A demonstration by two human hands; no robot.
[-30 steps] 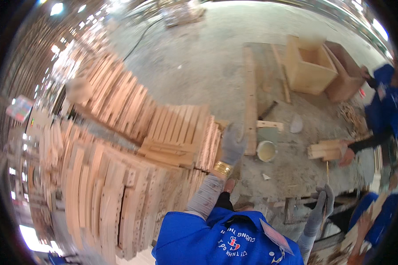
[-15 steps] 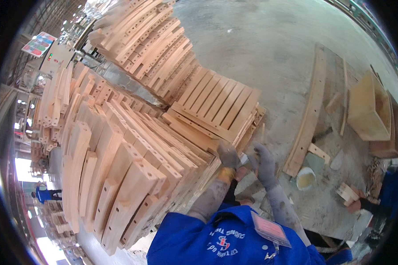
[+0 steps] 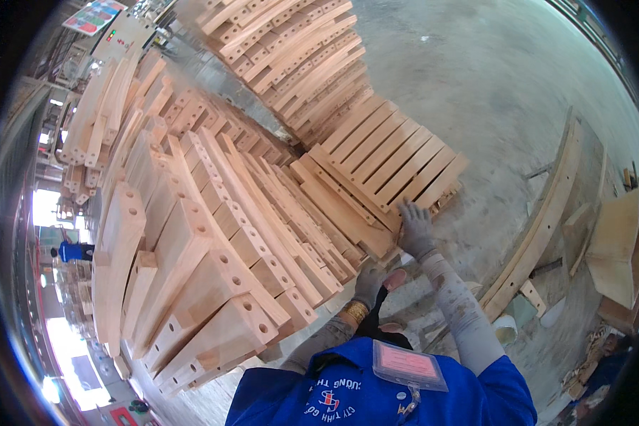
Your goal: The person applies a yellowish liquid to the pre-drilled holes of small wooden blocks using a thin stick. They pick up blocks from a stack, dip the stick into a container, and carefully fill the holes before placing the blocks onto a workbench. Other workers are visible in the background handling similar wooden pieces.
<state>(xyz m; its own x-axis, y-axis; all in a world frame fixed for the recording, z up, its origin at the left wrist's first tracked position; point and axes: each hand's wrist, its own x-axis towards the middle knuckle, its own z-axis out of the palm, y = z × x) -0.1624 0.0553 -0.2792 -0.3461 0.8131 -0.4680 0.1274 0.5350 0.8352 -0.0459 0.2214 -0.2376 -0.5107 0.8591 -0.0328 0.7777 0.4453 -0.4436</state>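
Observation:
My gloved right hand [image 3: 417, 231] lies against the near right corner of a low stack of wooden slatted panels [image 3: 397, 160]. Its fingers are stretched out and apart, touching the stack's edge near the end of a flat wooden board [image 3: 334, 202]. My gloved left hand [image 3: 368, 285] is lower and closer to my body, beside the near end of the big pile of curved wooden pieces [image 3: 220, 263]. The left fingers are partly hidden and smeared, so whether they grip anything is unclear. Many of the curved pieces have drilled round holes.
A second tall pile of drilled wooden pieces [image 3: 298, 64] rises beyond the panels. To the right lie a long curved wooden piece [image 3: 539, 234], a plywood box [image 3: 614, 245] and a small round container [image 3: 505, 328]. Another person in blue [image 3: 76, 251] is far left.
My view has turned, so the piles sit differently in it. My right hand has moved onto the panel stack's corner, and my left has drawn lower, apart from the right.

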